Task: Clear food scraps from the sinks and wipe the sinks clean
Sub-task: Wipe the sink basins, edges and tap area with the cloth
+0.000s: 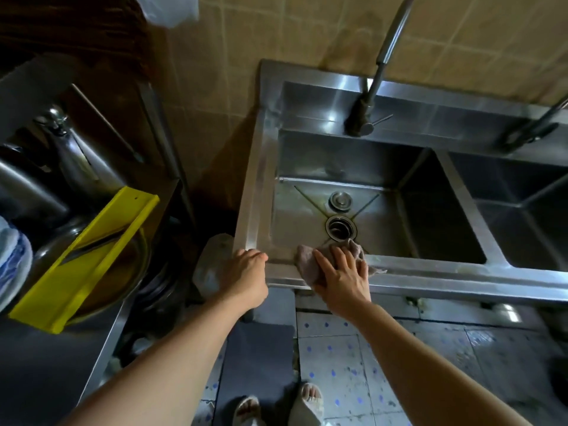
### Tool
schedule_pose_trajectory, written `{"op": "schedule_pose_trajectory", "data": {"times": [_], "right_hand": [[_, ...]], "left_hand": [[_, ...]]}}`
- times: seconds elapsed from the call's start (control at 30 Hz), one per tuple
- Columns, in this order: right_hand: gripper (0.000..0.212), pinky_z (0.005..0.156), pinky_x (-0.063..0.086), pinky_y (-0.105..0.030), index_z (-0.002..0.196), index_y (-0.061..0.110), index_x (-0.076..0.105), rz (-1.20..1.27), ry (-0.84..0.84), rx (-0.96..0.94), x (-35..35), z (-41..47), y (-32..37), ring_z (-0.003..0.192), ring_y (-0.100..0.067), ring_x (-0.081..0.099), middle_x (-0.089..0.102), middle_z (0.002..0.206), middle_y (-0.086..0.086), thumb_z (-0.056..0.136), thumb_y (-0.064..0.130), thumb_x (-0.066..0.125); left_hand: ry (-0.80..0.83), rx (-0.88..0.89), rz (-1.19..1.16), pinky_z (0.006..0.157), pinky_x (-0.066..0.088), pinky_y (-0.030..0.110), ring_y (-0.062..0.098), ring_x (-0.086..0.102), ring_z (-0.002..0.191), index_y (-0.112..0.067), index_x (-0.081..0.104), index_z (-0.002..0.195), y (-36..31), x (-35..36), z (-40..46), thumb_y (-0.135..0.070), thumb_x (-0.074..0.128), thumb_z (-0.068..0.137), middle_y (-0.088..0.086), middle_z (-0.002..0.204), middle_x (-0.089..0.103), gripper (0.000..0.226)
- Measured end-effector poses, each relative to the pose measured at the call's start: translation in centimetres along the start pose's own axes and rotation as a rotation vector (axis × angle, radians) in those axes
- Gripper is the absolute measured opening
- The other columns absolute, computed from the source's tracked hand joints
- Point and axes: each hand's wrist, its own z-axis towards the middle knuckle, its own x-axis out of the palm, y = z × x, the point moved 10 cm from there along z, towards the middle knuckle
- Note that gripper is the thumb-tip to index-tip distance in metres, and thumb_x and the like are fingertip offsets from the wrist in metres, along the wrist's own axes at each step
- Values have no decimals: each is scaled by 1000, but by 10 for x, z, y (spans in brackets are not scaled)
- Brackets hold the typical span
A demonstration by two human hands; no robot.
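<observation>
A stainless steel double sink stands against the tiled wall. The left basin (424, 207) has an open drain (341, 229) in its floor and a metal drain plug (340, 200) lying just behind it. A second basin (528, 210) lies to the right. My right hand (341, 275) presses flat on a brownish-grey cloth (307, 264) draped over the sink's front rim (461, 276). My left hand (249, 272) rests on the front left corner of the sink, fingers curled over the edge.
A tall faucet (378, 72) rises behind the left basin, another (534, 127) at the far right. A steel shelf at left holds a yellow slicer (83, 259), pots and bowls. A plastic bag (212, 265) hangs beside the sink. My sandalled feet (279, 407) stand on tiled floor.
</observation>
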Motion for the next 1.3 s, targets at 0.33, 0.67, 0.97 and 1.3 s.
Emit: {"op": "schedule_pose_trajectory", "data": {"times": [0.33,0.67,0.97,1.3], "right_hand": [[61,116,14,-46,146,33,31,128,-70,-174,-4,10,39,142,-30,17,25,153,-9,90,48,49],[73,117,7,-39,147,35,26,50,-78,-147,-5,-21,-115,144,-20,14,24,154,1,83,52,57],[78,119,10,-44,149,37,22,19,-47,-10,-9,-58,-280,145,-21,15,24,155,1,83,63,55],[63,114,-3,-51,147,42,19,144,26,123,-2,-73,-387,145,-16,-1,14,159,6,88,64,14]], "left_hand": [[21,-152,178,91,41,31,21,47,117,-19,57,118,-7,-2,11,-13,53,85,-1,125,53,34],[84,96,-96,104,35,34,21,41,123,-18,53,129,-152,47,29,-6,49,90,-1,136,47,41],[99,2,1,95,40,41,23,45,106,-24,59,97,-232,79,45,-25,46,93,1,114,43,14],[165,142,-57,97,36,34,25,38,116,-22,62,109,-330,113,70,-17,47,90,0,124,51,24]]}}
